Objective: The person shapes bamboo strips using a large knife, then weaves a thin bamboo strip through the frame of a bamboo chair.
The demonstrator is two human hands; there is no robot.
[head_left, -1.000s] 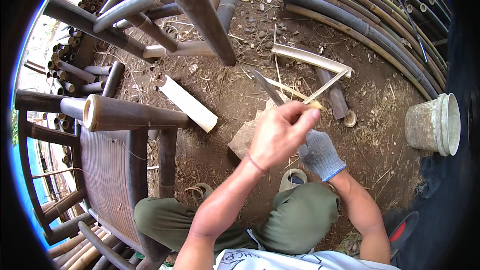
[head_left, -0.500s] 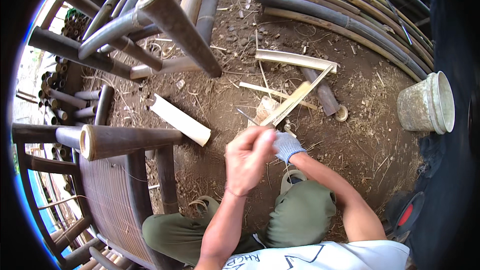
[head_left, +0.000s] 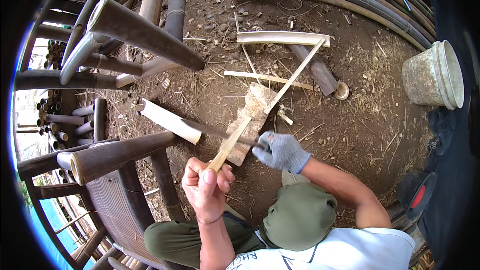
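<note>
While heavy bamboo poles [head_left: 145, 30] crowd my left and far side, bare dirt ground [head_left: 360, 135] lies open to my right. At that right edge a pale bucket [head_left: 432, 75] lies tipped on its side; I cannot tell what it holds. My left hand [head_left: 206, 182] clenches the near end of a long bamboo strip [head_left: 270, 107] slanting across a flat stone [head_left: 250, 120]. My gloved right hand [head_left: 282, 151] grips a dark blade [head_left: 220, 132], which crosses the strip.

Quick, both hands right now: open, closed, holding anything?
Left hand: closed around the near end of a long thin bamboo strip.
Right hand, gloved: closed on the handle of a dark blade laid across the strip.
</note>
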